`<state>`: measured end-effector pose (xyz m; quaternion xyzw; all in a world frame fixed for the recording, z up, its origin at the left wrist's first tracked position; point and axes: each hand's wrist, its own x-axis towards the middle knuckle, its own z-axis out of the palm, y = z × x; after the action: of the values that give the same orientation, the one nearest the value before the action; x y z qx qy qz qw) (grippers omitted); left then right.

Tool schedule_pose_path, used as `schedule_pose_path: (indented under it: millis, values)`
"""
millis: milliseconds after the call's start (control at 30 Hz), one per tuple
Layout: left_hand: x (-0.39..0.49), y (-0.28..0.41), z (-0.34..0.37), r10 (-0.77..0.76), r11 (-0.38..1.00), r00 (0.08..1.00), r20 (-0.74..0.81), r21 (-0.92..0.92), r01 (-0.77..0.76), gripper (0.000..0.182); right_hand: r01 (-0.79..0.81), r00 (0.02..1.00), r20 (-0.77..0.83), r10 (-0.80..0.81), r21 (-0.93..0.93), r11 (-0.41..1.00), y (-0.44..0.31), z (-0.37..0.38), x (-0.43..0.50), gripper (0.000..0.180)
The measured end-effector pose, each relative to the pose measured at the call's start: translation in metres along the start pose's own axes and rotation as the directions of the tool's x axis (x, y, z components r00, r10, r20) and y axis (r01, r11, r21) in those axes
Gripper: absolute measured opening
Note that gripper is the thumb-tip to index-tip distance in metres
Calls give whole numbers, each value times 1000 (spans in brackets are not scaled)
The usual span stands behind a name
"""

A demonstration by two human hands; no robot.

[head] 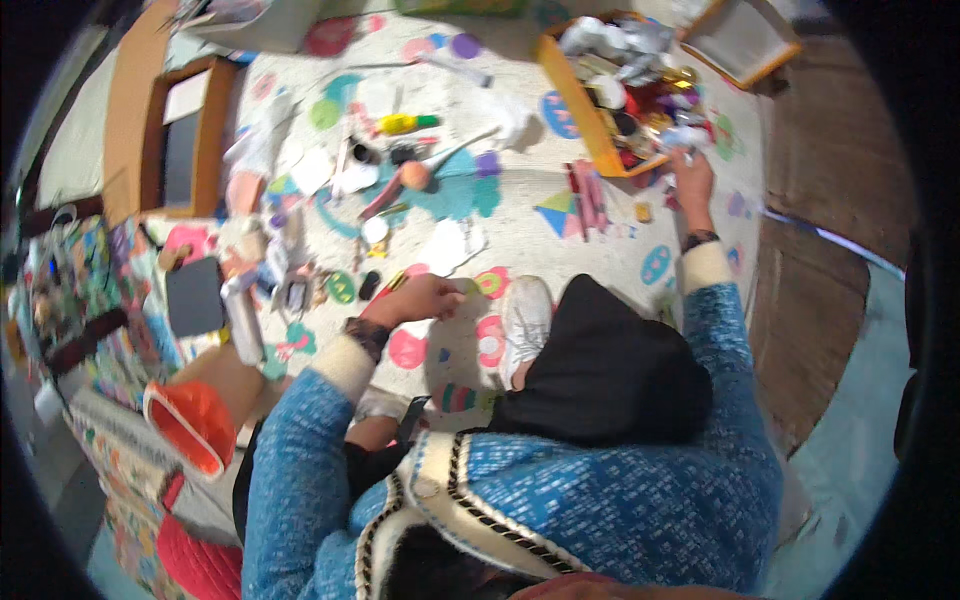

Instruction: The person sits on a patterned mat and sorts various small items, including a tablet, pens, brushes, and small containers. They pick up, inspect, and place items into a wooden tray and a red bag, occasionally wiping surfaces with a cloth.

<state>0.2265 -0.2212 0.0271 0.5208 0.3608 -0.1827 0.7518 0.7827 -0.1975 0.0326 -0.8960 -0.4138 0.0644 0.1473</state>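
My right hand (691, 180) reaches to the near right corner of an orange-sided box (574, 105). Its fingertips touch or hold something whitish there; blur hides which. The box is full of mixed small items, with crumpled silvery wrapping (619, 45) at its far end. My left hand (427, 298) hovers over the patterned mat with its fingers curled; whether it holds anything is unclear. Just beyond it lie white paper pieces (450, 246) and a small black object (369, 286). Pink and dark sticks (589, 199) lie left of my right hand.
An open shallow tray (739, 41) lies at the far right, an orange-framed box (150, 135) at the far left. Scattered about are a yellow and green tool (405, 124), a dark flat case (195, 298) and an orange-lined bag (187, 427). My white shoe (525, 319) rests on the mat.
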Motion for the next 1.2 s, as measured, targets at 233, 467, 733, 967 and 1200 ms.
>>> schedule_pose_path:
  millis: [233, 467, 733, 967, 1200]
  values:
    - [6, -19, 53, 203, 920, 976, -82, 358, -161, 29, 57, 998, -38, -56, 31, 998, -2, 6, 9, 42]
    - [8, -35, 62, 167, 912, 973, -156, 400, -92, 34, -143, 963, 269, 3, 502, 853, -95, -6, -58, 51]
    - [3, -41, 66, 215, 929, 908, -360, 362, -77, 34, 625, 363, 533, -764, 469, 624, -283, 76, -93, 30]
    - [-15, -49, 72, 140, 971, 860, -491, 239, -22, 34, 855, 310, 496, -811, 227, 466, -347, 157, -92, 25]
    - [-22, -42, 37, 106, 979, 749, -653, -64, -195, 27, 822, 341, 553, -760, 218, 527, -330, 172, -96, 32]
